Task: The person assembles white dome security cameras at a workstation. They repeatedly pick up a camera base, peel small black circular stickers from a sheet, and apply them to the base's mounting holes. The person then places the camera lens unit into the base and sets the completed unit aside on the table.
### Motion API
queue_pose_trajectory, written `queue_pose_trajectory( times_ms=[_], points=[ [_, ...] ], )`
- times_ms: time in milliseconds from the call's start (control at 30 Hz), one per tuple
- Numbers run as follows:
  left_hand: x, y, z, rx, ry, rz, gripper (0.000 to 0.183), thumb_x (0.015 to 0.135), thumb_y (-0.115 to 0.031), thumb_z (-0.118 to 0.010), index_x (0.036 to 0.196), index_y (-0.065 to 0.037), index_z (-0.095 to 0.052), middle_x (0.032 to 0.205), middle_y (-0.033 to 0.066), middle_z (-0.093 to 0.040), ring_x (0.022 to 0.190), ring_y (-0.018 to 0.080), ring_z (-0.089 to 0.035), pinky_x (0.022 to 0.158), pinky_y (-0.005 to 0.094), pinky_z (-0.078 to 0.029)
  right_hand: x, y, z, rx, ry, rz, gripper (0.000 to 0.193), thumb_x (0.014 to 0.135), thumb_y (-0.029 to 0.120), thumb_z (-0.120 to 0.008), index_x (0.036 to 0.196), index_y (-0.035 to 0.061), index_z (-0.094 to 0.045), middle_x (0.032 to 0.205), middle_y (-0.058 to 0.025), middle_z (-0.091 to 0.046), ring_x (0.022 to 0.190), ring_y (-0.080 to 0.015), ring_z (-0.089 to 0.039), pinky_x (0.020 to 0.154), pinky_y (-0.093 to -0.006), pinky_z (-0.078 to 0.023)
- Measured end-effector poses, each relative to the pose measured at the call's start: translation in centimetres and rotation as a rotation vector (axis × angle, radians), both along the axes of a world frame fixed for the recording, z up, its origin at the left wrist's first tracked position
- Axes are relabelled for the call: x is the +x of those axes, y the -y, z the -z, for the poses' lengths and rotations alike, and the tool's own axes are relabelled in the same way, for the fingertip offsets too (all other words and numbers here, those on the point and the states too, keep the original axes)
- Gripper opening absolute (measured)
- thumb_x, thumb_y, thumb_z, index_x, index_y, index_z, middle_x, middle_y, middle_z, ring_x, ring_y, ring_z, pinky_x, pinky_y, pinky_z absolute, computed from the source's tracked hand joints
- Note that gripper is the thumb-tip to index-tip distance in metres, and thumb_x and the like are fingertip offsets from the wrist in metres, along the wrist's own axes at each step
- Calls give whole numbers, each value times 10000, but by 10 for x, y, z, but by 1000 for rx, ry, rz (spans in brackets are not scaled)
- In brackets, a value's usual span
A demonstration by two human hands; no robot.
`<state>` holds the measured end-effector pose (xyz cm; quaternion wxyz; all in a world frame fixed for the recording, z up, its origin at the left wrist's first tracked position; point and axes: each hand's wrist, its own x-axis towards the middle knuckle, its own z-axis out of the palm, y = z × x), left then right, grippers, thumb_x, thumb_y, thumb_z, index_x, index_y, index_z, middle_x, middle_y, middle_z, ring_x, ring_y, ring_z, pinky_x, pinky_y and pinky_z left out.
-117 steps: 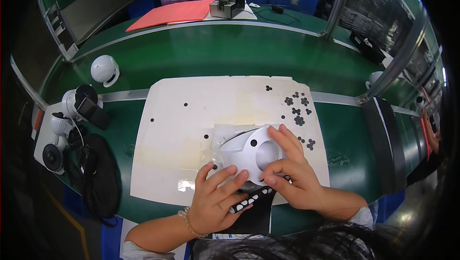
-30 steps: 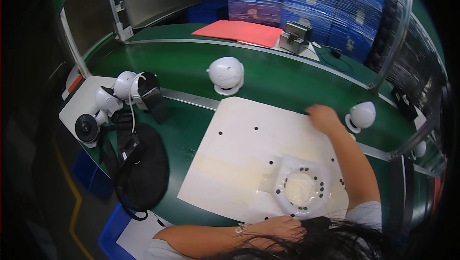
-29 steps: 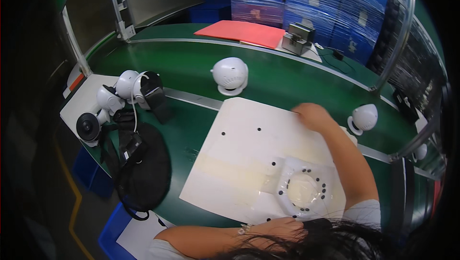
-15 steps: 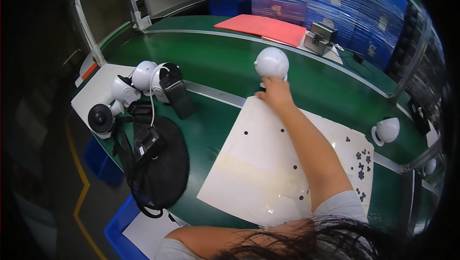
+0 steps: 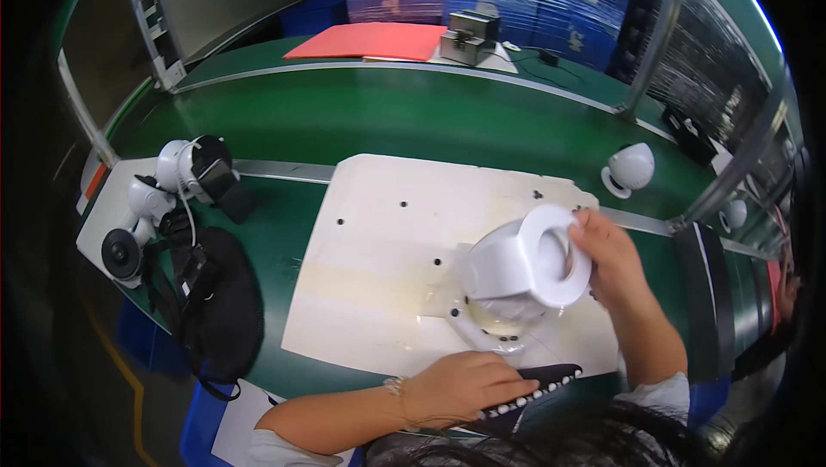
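Left hand (image 5: 465, 388) lies flat, fingers spread, on a black strip (image 5: 538, 385) at the white mat's (image 5: 379, 286) 6 o'clock edge, gripping nothing. White dome housing (image 5: 525, 265) sits mat-right, above a clear ring base (image 5: 490, 334). Right hand (image 5: 613, 259) pinches its rim at 3 o'clock.

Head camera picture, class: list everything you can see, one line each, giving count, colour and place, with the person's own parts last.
White dome housing: one, white, held over the mat's right part.
Work mat: one, cream, on the green bench.
Loose screws: several, black, scattered on the mat.
Dome camera: one, white, on the bench beyond the mat's right corner.
Camera units: about three, white and black, at the left bench edge.
Black pouch: one, left of the mat.
Red folder: one, far shelf.
Black strip: one, with pale dots, near edge.
Left hand: rests on the strip.
Right hand: its grip is on the housing.
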<state>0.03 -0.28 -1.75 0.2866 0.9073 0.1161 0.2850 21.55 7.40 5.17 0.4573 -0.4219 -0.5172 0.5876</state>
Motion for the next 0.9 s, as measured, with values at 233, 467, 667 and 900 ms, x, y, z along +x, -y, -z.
queue_pose_trajectory(
  times_ms=[233,467,667,900],
  points=[
    [1,-1,-11,-404,226,-180,369,673,-3,-619,1036,-67,-597,836,97,-580,757,236,-553,696,295,-444,16,44,39,115,154,102,317,846,187,-535,1093,26,-417,914,-80,-546,777,-129,-550,651,-249,-447],
    [-2,1,-10,-600,262,-411,225,709,-24,-667,931,-28,-632,794,94,-606,722,169,-574,650,256,-444,26,76,31,965,501,-108,520,638,152,-749,1083,85,-488,894,-61,-565,829,-218,-540,711,-327,-402],
    [0,-3,-8,-413,288,-438,225,652,19,-692,869,-19,-645,706,95,-590,624,174,-566,574,252,-435,20,80,33,704,408,-69,318,678,98,-687,966,82,-553,810,-59,-585,764,-232,-542,682,-327,-406],
    [0,-4,-13,-350,264,-485,206,643,34,-689,839,-5,-641,673,105,-583,583,181,-558,548,253,-429,24,71,28,1147,671,-59,169,664,95,-685,819,100,-620,870,-10,-599,834,-199,-550,685,-308,-408]
  ],
)
